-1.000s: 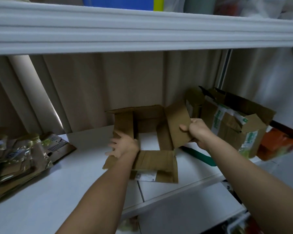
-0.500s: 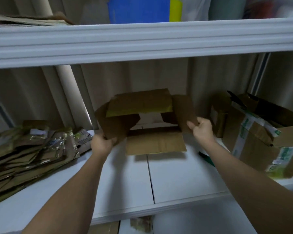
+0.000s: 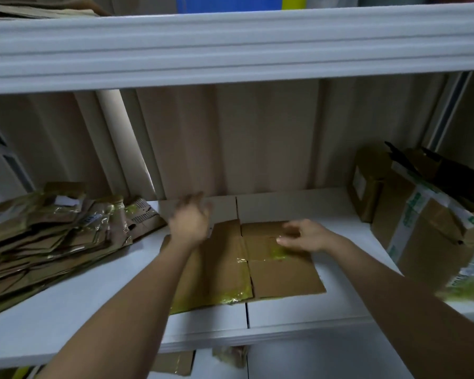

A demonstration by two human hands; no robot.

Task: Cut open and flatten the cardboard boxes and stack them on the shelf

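We see matt brown cardboard in the flattened box, crossed by glossy, crinkled clear tape with a yellow-green tint; the shelf looks smooth, white and faintly satin; the stack of flattened boxes is dull cardboard with shiny tape; the standing box wears printed white tape

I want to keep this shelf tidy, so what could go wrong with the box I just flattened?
The flattened box lies apart from the pile of flattened cardboard, its front edge near the shelf edge; it might slide off. Both hands, left hand and right hand, look open, so the creases may spring up.
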